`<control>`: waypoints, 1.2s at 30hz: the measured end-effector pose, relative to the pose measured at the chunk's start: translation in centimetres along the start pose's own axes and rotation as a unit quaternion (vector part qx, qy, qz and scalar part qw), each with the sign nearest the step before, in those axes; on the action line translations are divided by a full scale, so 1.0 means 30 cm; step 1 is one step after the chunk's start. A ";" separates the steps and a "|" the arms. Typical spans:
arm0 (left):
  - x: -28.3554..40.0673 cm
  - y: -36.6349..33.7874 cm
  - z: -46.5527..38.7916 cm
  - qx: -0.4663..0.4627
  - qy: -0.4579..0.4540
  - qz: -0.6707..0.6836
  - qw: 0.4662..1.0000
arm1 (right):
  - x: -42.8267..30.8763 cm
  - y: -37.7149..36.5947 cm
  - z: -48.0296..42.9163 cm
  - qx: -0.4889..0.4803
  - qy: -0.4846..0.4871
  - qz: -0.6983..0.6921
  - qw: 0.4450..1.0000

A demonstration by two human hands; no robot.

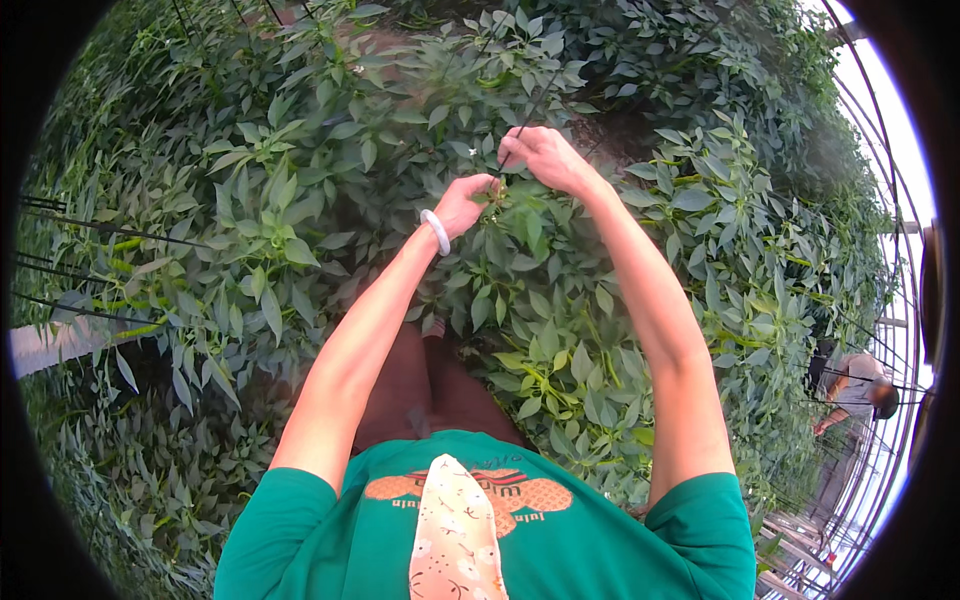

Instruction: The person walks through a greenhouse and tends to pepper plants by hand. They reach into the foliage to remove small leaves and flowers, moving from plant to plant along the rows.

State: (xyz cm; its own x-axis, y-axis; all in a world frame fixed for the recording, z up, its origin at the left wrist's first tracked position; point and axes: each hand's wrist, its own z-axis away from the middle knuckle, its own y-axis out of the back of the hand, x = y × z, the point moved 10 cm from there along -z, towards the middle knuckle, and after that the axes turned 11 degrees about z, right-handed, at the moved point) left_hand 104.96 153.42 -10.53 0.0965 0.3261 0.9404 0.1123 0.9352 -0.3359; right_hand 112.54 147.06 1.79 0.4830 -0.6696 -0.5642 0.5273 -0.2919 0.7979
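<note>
Both of my hands are raised and close together among leafy green pepper plants. My left hand (466,201), with a pale bangle (436,232) at the wrist, pinches the top of a pepper plant's stem (498,193) between thumb and fingers. Just above and to the right, my right hand (541,156) has its fingers closed on a thin dark string (534,105) that rises from the plant. Leaves (529,225) hang below the two hands. A small white flower (472,151) shows beside them.
Dense pepper plants (277,232) surround me, some bearing long green peppers (139,330). More dark strings (112,229) and a pale post (56,346) are at the left. Another person (859,386) bends among plants at the far right, near the curved greenhouse frame (896,187).
</note>
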 end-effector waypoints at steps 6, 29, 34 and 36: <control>0.023 0.069 0.043 0.096 -0.016 0.151 0.984 | 0.121 -0.058 0.017 0.007 -0.111 -0.211 0.971; -0.094 0.176 0.097 0.142 0.022 0.221 0.965 | -0.255 -0.068 0.187 0.207 -0.119 0.192 0.952; -0.019 0.172 0.156 0.171 -0.027 0.164 0.971 | -0.279 0.027 0.282 0.287 -0.187 0.066 0.937; -0.010 0.147 0.196 0.158 -0.013 0.181 0.971 | -0.297 0.055 0.386 0.359 -0.161 0.047 0.918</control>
State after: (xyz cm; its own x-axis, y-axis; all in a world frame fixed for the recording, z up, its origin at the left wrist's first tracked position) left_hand 99.61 158.25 -11.97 0.0479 0.6407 0.7663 -0.2329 0.7532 -0.6152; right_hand 101.03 144.63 10.59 0.2107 -0.8477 -0.4868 -0.1578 -0.5209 0.8389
